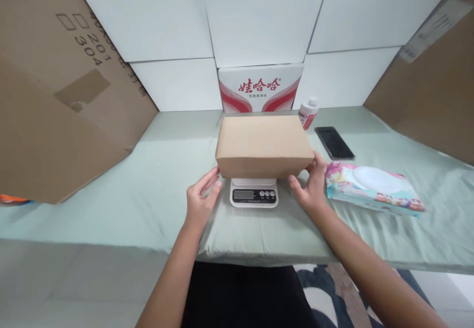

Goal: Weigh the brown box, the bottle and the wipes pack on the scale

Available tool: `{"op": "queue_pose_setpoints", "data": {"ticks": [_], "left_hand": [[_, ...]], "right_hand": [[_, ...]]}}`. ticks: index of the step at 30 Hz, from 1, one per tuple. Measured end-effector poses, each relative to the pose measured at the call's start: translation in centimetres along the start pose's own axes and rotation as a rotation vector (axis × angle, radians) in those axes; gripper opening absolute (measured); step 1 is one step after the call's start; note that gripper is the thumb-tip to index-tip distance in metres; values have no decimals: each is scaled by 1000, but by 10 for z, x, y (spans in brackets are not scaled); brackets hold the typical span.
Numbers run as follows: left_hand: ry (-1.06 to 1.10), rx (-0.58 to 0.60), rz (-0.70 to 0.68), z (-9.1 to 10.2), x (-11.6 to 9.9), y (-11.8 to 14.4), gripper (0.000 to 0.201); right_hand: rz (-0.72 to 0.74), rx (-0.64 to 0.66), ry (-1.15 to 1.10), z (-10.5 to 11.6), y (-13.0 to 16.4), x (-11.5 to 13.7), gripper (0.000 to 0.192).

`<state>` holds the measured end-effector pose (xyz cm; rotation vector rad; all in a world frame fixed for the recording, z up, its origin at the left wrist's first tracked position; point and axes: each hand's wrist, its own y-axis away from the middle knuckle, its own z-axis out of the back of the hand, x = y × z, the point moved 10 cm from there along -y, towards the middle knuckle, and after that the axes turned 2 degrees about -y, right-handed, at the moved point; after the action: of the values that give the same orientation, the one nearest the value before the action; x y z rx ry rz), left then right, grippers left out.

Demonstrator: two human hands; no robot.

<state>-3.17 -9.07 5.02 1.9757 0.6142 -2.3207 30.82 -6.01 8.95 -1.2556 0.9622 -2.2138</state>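
closed brown cardboard box [264, 145], flat atop scale [254, 193]

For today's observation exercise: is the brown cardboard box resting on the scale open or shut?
Shut. The cardboard box shows a flat, unbroken top with no flap raised, as it rests on the scale between the left hand and right hand.

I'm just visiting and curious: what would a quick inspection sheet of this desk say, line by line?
Surface: table covered in pale green cloth.
Job's things: closed cardboard box resting on a small digital scale.
Clutter: black phone, wet-wipes pack, small white bottle, all right of the box.
Hands: left hand open at the box's left corner; right hand open, fingers on its right end.
Cables: nothing seen.
Surroundings: white wall panels, red-and-white printed carton behind, big cardboard sheets both sides.
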Motion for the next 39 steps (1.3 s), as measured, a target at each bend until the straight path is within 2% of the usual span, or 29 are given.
{"op": "queue_pose_setpoints", "data": {"ticks": [6,12,17,23,28,32,36,39], "left_hand": [[-75,-106,-65,11,-3,-1,46],[-74,-120,-81,13,-10,1,42],[-6,-115,-139,12,-13,0,56],[4,-143,-159,13,-17,-3,70],[27,-114,-148,10,-18,-4,75],[28,-63,-136,5,-16,-4,74],[18,-33,-190,3,-14,-4,67],[11,-29,-205,1,-12,-4,61]], "right_hand": [[-9,-38,3,-2,1,1,66],[-35,-62,-8,-3,1,-5,63],[-11,-79,-26,-1,-2,-1,62],[-121,-107,-98,0,-7,-13,65],[-204,-66,-133,-7,-10,-19,69],[-206,-37,-118,-7,-13,-10,78],[-205,-7,-129,-10,-12,-11,87],[-197,7,-158,-13,-9,-15,86]]}}
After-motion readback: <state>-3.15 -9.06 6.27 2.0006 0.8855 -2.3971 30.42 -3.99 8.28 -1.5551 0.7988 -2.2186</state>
